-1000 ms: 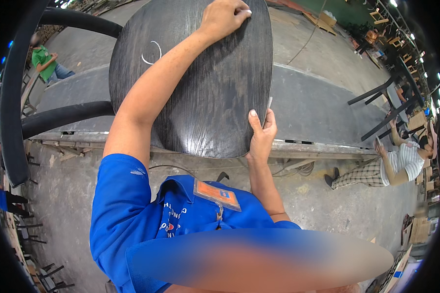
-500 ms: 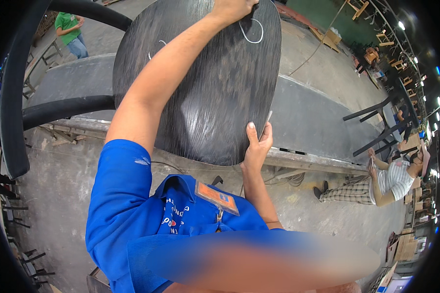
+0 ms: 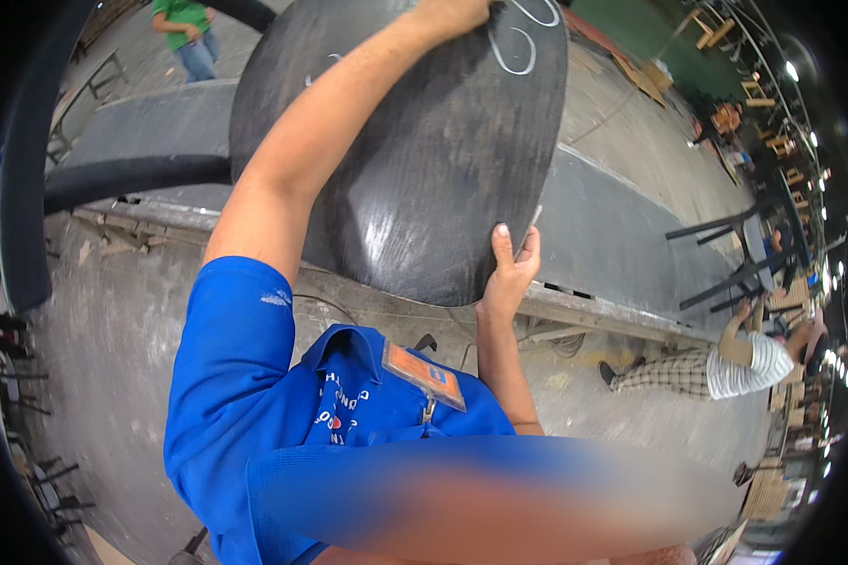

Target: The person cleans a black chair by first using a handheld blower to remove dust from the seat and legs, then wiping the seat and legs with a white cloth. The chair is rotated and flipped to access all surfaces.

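Observation:
A large black, wood-grained, rounded chair seat (image 3: 415,188) stands tilted up in front of me, its face towards me. White curved lines (image 3: 515,69) are drawn near its upper right, and a small white mark shows by my left forearm. At the upper part of the face, my left hand (image 3: 450,17) is closed against the surface; what its fingers hold is hidden. My right hand (image 3: 512,273) grips the lower right edge, thumb on the face. A thin pale stick (image 3: 537,215) shows beside its fingers. Thick dark curved bars (image 3: 141,184) extend left from behind the seat.
A long grey-topped bench (image 3: 612,245) runs behind the seat. On its right end stands a dark chair (image 3: 740,245), with a person in a striped shirt (image 3: 749,363) beside it. Another person in a green shirt (image 3: 184,28) stands at far left. Cables (image 3: 565,341) lie beneath the bench.
The seat has shifted slightly right and up in view. Another white curve now shows by its upper right edge, near my left hand. The person at right has raised their arms towards the dark chair.

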Tool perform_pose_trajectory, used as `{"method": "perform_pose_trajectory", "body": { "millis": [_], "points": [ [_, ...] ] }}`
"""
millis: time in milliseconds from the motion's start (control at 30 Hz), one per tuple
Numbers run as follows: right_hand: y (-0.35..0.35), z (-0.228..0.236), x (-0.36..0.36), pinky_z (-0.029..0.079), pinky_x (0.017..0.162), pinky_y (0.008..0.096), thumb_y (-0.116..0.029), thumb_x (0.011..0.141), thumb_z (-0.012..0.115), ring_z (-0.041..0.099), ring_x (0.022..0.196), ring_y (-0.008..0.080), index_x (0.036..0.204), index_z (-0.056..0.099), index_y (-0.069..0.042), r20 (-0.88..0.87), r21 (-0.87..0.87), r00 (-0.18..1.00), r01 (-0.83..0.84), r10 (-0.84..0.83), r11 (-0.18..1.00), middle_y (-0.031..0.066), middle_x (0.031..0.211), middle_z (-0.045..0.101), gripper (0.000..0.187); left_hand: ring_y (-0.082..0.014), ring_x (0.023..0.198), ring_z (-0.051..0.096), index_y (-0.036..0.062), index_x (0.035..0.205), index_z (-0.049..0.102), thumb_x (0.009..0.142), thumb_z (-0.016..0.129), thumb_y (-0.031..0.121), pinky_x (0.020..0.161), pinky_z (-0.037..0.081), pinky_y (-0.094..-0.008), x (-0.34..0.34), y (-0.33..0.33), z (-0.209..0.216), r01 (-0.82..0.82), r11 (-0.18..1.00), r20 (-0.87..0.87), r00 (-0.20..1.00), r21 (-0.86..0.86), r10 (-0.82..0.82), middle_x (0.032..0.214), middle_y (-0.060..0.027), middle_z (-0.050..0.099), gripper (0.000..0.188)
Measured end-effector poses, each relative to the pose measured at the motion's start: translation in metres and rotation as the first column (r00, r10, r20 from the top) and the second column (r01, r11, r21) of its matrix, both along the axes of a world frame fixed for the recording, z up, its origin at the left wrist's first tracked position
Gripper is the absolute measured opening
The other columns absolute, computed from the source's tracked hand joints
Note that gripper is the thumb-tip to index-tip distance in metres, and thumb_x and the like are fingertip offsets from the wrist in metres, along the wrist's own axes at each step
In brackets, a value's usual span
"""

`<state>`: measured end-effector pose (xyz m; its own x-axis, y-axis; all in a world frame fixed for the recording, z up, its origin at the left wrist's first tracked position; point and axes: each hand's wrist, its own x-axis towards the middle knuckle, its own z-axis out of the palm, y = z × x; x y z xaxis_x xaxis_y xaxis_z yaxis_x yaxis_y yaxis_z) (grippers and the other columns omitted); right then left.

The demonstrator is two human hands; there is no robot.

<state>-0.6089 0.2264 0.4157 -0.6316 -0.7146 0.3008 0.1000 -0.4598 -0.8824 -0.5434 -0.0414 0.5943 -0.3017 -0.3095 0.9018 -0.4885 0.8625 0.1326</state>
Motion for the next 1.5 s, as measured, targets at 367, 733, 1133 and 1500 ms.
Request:
{"method": "perform_pose_trajectory", "body": {
  "millis": [367,733,1133,1500],
  "points": [
    [-0.04,0.012,-0.009,0.044,0.079,0.0284,-0.009,0.088,0.057,0.056,0.087,0.0156,0.106,0.052,0.004,0.058,-0.029,0.998,-0.029,0.031,0.999,0.0096,0.1,0.059,0.023,-0.0306,0.129,0.038,0.0045,0.105,0.048,0.088,0.052,0.012,0.109,0.027,-0.0458,0.129,0.173,-0.167,0.294,0.92,0.329,0.869,0.257,-0.37,0.132,-0.014,0.048,0.019],
    [-0.072,0.015,-0.024,0.049,0.074,0.0319,-0.007,0.088,0.057,0.061,0.086,0.0204,0.11,0.048,0.007,0.103,-0.116,0.981,-0.154,0.166,0.981,0.0146,0.101,0.059,0.028,-0.0304,0.131,0.037,0.0051,0.108,0.047,0.097,0.038,0.016,0.109,0.023,-0.0493,0.176,0.208,-0.215,-0.261,0.948,0.098,0.964,0.182,0.247,0.135,-0.0141,0.046,0.017],
    [-0.088,0.013,-0.029,0.05,0.076,0.0302,-0.005,0.087,0.057,0.06,0.088,0.0198,0.11,0.048,0.008,0.041,-0.117,0.991,-0.121,0.127,0.986,0.0148,0.102,0.059,0.028,-0.0218,0.123,0.047,0.0088,0.112,0.047,0.095,0.044,0.018,0.107,0.026,-0.0501,0.129,0.229,-0.212,-0.177,0.975,0.008,0.984,0.13,0.178,0.126,-0.0037,0.055,0.02],
    [-0.064,0.002,-0.011,0.049,0.076,0.031,-0.01,0.087,0.059,0.061,0.087,0.0205,0.112,0.05,0.008,-0.017,-0.104,0.996,-0.094,0.093,0.99,0.0143,0.101,0.06,0.032,-0.0242,0.102,0.054,0.0087,0.112,0.053,0.096,0.043,0.024,0.086,0.036,-0.0393,0.189,0.148,-0.176,-0.267,0.93,0.071,0.964,0.254,0.257,0.101,-0.0055,0.063,0.025]
  ]
}}
